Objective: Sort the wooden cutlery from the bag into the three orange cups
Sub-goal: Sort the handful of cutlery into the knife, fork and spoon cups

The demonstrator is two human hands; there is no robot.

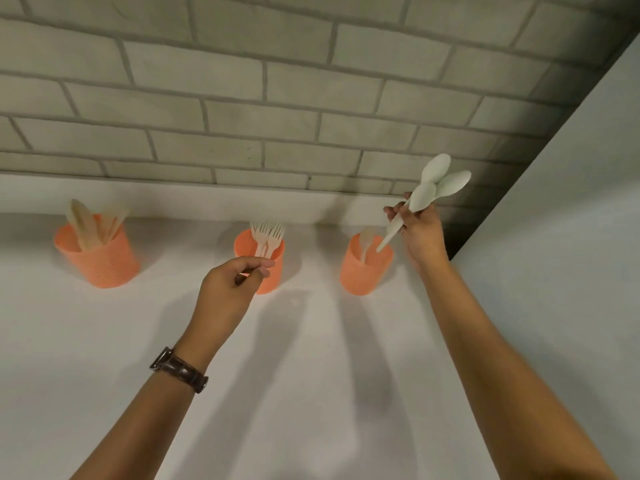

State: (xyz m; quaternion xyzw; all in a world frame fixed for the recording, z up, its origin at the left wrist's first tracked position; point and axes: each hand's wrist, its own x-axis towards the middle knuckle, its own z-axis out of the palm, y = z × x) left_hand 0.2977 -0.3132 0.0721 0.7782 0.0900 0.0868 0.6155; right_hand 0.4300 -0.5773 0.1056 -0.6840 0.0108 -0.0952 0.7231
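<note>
— What is gripped by the right hand (420, 230)?

— A bunch of pale wooden spoons (436, 183) is clasped by its curled fingers, bowls fanned upward, handles slanted down to the mouth of the right orange ribbed plastic cup (363, 275). A single wooden spoon (365, 242) is already stood in that cup.

— And the left hand (230, 285)?

— It is held just in front of the middle orange cup (277, 258), fingers curled and thumb pressed to the forefinger. Whether anything is pinched there cannot be told. A dark leather-strapped wristwatch (180, 370) is worn on that wrist.

— How is the remaining cutlery placed?

— Pale wooden forks (268, 233) are stood tines-up in the middle orange cup. Flat wooden knives (86, 226) are leaned in the left orange cup (100, 261), which is set well apart from the other two.

— Where are the cups set?

— All three are lined up on a white countertop (311, 358), near a grey painted brick wall (277, 98).
</note>
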